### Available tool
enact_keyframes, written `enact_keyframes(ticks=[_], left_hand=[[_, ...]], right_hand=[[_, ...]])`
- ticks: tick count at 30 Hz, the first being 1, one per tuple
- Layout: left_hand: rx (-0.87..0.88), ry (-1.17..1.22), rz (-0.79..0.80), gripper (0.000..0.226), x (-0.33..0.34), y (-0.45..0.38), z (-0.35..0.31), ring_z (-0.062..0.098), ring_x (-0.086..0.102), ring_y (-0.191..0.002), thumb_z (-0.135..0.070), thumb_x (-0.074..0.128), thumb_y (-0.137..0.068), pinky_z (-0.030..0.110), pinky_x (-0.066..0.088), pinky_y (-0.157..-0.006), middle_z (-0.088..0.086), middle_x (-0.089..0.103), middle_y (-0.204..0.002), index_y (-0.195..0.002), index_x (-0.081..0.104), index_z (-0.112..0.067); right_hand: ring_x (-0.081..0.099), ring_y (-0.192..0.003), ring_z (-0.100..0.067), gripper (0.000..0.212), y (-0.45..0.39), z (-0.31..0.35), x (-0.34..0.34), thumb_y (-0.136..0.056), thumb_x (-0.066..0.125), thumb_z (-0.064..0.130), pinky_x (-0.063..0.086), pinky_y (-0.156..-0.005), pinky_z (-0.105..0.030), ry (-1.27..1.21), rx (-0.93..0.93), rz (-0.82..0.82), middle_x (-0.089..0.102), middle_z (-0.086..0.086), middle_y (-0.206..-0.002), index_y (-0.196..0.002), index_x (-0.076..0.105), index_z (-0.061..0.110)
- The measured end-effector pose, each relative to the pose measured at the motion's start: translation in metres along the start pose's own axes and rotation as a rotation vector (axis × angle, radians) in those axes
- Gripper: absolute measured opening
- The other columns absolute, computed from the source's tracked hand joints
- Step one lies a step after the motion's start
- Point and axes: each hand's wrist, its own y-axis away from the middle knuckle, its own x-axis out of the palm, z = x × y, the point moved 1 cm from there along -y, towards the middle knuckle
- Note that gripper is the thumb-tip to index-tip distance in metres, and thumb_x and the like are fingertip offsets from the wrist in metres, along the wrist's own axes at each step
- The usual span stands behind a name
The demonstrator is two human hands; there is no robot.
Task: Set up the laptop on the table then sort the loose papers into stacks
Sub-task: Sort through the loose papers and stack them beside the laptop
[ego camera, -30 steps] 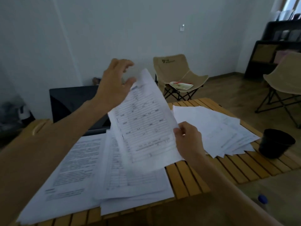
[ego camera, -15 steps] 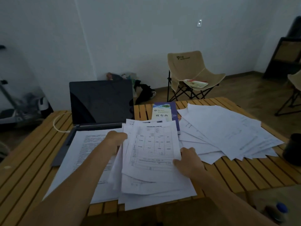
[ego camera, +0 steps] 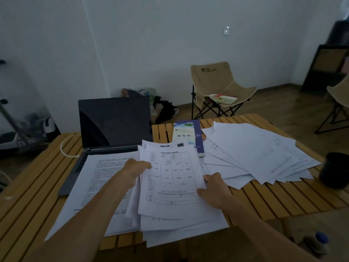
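Form sheet (ego camera: pixel 172 178) tops paper stack (ego camera: pixel 181 225) at worktop (ego camera: pixel 283 199) near edge, long axis running near-to-far, heading at far end. Left hand (ego camera: pixel 137 168) fingers curled on sheet's left edge; right hand (ego camera: pixel 213 190) fingers grasp right edge. Laptop (ego camera: pixel 115 121) open at far left, screen dark.

Bare slats of the table (ego camera: pixel 283 195) lie open right of the centre stack (ego camera: pixel 170 186). The fanned papers (ego camera: pixel 255 154), cup (ego camera: pixel 335 170) and booklet (ego camera: pixel 188 135) crowd the right; the laptop (ego camera: pixel 113 121) blocks the left rear.
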Motion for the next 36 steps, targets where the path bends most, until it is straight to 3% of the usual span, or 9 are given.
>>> enact_keyframes(ticks=[5, 9, 13, 16, 20, 23, 25, 30, 36], left_hand=[[0.017, -0.058, 0.14, 0.037, 0.003, 0.002, 0.006, 0.029, 0.067, -0.101, -0.004, 0.069, -0.086, 0.038, 0.054, -0.092, 0.015, 0.068, -0.116, -0.122, 0.064, 0.0], [0.174, -0.239, 0.094, 0.037, 0.006, 0.012, 0.0, 0.021, 0.058, -0.102, -0.002, 0.062, -0.09, 0.027, 0.046, -0.088, 0.009, 0.064, -0.12, -0.127, 0.06, -0.004], [0.301, -0.27, 0.029, 0.029, -0.006, 0.03, -0.011, 0.021, 0.061, -0.094, 0.0, 0.058, -0.089, 0.028, 0.048, -0.078, 0.005, 0.066, -0.108, -0.113, 0.066, -0.013], [0.344, -0.15, 0.055, 0.027, -0.017, 0.045, -0.018, 0.018, 0.066, -0.091, -0.002, 0.058, -0.092, 0.03, 0.053, -0.076, 0.002, 0.068, -0.106, -0.115, 0.065, -0.016], [0.427, 0.018, 0.102, 0.029, -0.025, 0.06, -0.024, 0.02, 0.069, -0.1, -0.006, 0.06, -0.094, 0.042, 0.053, -0.094, 0.001, 0.072, -0.111, -0.121, 0.065, -0.015], [0.492, 0.119, 0.179, 0.028, -0.017, 0.07, -0.031, 0.021, 0.069, -0.104, -0.007, 0.059, -0.095, 0.042, 0.055, -0.091, 0.0, 0.073, -0.111, -0.12, 0.066, -0.017], [0.549, 0.181, 0.184, 0.029, -0.007, 0.078, -0.037, 0.019, 0.069, -0.105, -0.007, 0.058, -0.095, 0.039, 0.055, -0.09, -0.002, 0.073, -0.113, -0.122, 0.065, -0.017], [0.757, 0.282, 0.215, 0.037, 0.013, 0.092, -0.067, 0.016, 0.064, -0.114, -0.01, 0.059, -0.095, 0.036, 0.054, -0.092, -0.001, 0.067, -0.126, -0.132, 0.058, -0.016], [0.711, 0.253, 0.256, 0.048, 0.035, 0.09, -0.056, 0.017, 0.065, -0.114, -0.021, 0.069, -0.088, 0.04, 0.056, -0.091, -0.003, 0.067, -0.125, -0.134, 0.054, -0.021]], right_hand=[[0.053, -0.096, -0.015, 0.035, 0.0, -0.005, 0.001, -0.095, 0.064, 0.031, 0.052, -0.093, -0.025, -0.007, -0.016, 0.013, 0.036, -0.002, -0.119, -0.122, 0.055, 0.011], [0.051, -0.098, -0.014, 0.042, 0.0, -0.007, 0.0, -0.094, 0.064, 0.032, 0.047, -0.085, -0.02, -0.004, -0.013, 0.027, 0.037, -0.005, -0.13, -0.128, 0.053, 0.008], [0.056, -0.09, -0.014, 0.037, 0.001, -0.008, -0.004, -0.092, 0.066, 0.03, 0.05, -0.072, -0.02, -0.101, 0.009, -0.001, 0.053, -0.008, -0.122, -0.12, 0.06, 0.006], [0.061, -0.101, -0.017, 0.048, 0.004, -0.006, -0.007, -0.095, 0.064, 0.036, 0.044, -0.07, -0.016, -0.268, 0.063, -0.012, 0.061, -0.008, -0.119, -0.133, 0.055, 0.009], [0.066, -0.106, -0.018, 0.065, 0.01, -0.004, -0.019, -0.085, 0.074, 0.044, 0.055, -0.091, -0.032, -0.697, 0.112, 0.074, 0.065, 0.0, -0.121, -0.137, 0.052, 0.011], [0.072, -0.103, -0.024, 0.049, 0.02, 0.0, -0.041, -0.084, 0.075, 0.032, 0.058, -0.093, -0.043, -0.988, 0.005, 0.19, 0.074, -0.006, -0.116, -0.126, 0.063, 0.01], [0.073, -0.101, -0.025, 0.031, 0.026, 0.007, -0.06, -0.089, 0.07, 0.019, 0.06, -0.085, -0.042, -1.075, -0.067, 0.146, 0.074, -0.009, -0.115, -0.119, 0.068, 0.01], [0.071, -0.104, -0.02, 0.025, 0.037, 0.017, -0.111, -0.094, 0.063, 0.014, 0.059, -0.085, -0.04, -0.976, -0.321, -0.119, 0.074, -0.002, -0.115, -0.118, 0.071, 0.014], [0.07, -0.105, -0.017, 0.038, 0.034, 0.006, -0.111, -0.078, 0.079, 0.027, 0.058, -0.089, -0.042, -0.866, -0.253, -0.152, 0.075, 0.003, -0.111, -0.115, 0.072, 0.02]])
